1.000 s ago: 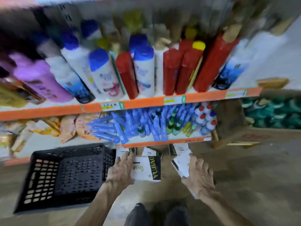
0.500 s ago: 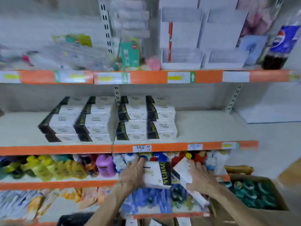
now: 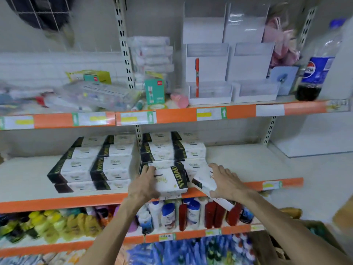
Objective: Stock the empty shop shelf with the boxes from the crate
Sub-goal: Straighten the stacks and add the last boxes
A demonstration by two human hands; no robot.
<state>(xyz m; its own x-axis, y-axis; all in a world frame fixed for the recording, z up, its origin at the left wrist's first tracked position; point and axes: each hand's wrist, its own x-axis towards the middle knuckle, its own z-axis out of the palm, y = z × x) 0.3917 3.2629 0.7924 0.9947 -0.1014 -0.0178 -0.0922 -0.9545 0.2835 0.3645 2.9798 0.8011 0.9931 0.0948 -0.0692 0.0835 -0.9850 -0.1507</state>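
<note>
My left hand (image 3: 145, 183) grips 1 box (image 3: 170, 180) at the shelf (image 3: 248, 163) front; my right hand (image 3: 227, 183) grasps a tilted box (image 3: 202, 185) over its edge.

The right part of the shelf (image 3: 254, 165) is left bare beside the stacked boxes (image 3: 118, 165). Its middle is blocked by these stacks. Headroom is limited by the upper shelf (image 3: 240, 111) above.

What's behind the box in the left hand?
Stacked boxes of the same kind on the shelf. The box and left hand cover the stack's bottom, so its lowest layer is hidden.
</note>
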